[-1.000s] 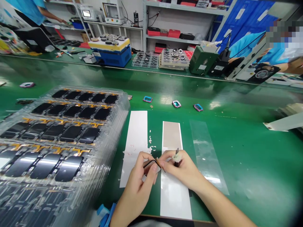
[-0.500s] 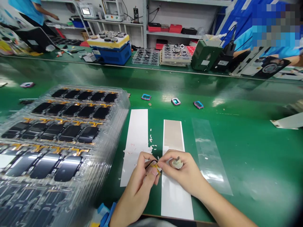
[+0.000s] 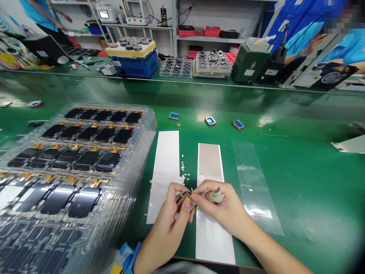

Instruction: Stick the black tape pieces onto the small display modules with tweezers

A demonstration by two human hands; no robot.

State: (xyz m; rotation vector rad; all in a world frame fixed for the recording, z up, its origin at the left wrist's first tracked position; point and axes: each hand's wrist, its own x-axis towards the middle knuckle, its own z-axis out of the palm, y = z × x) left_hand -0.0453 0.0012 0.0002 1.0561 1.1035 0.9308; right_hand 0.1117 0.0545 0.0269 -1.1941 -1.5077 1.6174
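My left hand [image 3: 173, 222] is closed round a small watch screen [image 3: 186, 196] with a dark edge and an orange flex cable, thumb on its near face. My right hand [image 3: 225, 207] is closed too, its thumb and forefinger tips pinched at the screen's right edge; whatever lies between them is too small to make out. From the curled fingers of that hand sticks a pale, wrapped tool [image 3: 217, 196] with a dark tip. Both hands are over a white strip [image 3: 215, 239] with a beige upper part [image 3: 209, 160]. Left of it lies another white strip [image 3: 168, 152], with tiny paper scraps [image 3: 183, 167] beside it.
Stacked clear trays [image 3: 142, 152] of black watch screens [image 3: 85, 201] fill the left. A transparent film [image 3: 253, 182] lies to the right. Several small watch frames [image 3: 210, 120] sit farther back. Behind are a blue box [image 3: 137, 66], a green box [image 3: 249, 62] and people in blue [image 3: 310, 38].
The screen in my left hand has tilted slightly, while both hands stay close together. My view has shifted a little. The people in the background have moved their arms.
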